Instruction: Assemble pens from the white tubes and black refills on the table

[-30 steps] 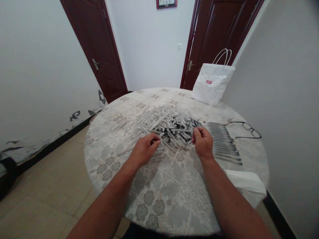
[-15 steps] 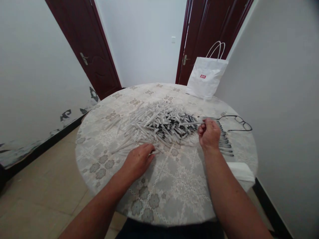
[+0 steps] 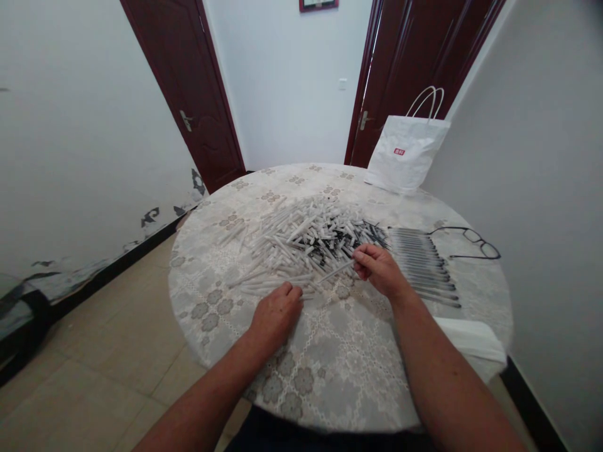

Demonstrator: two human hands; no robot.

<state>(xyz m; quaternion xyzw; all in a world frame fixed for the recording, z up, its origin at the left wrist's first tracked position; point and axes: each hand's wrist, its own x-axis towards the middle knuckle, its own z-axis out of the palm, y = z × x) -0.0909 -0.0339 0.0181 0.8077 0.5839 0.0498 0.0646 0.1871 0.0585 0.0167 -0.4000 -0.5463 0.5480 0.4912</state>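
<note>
A heap of loose white pen barrels point(image 3: 277, 242) and black slim pen parts point(image 3: 327, 245) lies on the table. My right hand point(image 3: 377, 267) is closed, pinching one end of a pale pen barrel point(image 3: 336, 271) over the heap's right front edge. Its free end points left and slightly down. My left hand point(image 3: 277, 314) rests at the front edge of the heap with its fingers curled. Thin white pieces show by its fingertips, but what lies between them is hidden. To the right, a neat row of pens with dark ends point(image 3: 421, 260) lies side by side.
The round table point(image 3: 348, 376) has a patterned cloth. Black-framed glasses point(image 3: 490, 251) lie beyond the pen row. A folded white cloth or tissue point(image 3: 473, 339) is at the right edge. A white paper bag point(image 3: 407, 157) stands at the back right.
My right hand has moved left from the pen row to the heap, still holding a slim pen piece. My left hand stays near the front edge. The head view has shifted slightly.
</note>
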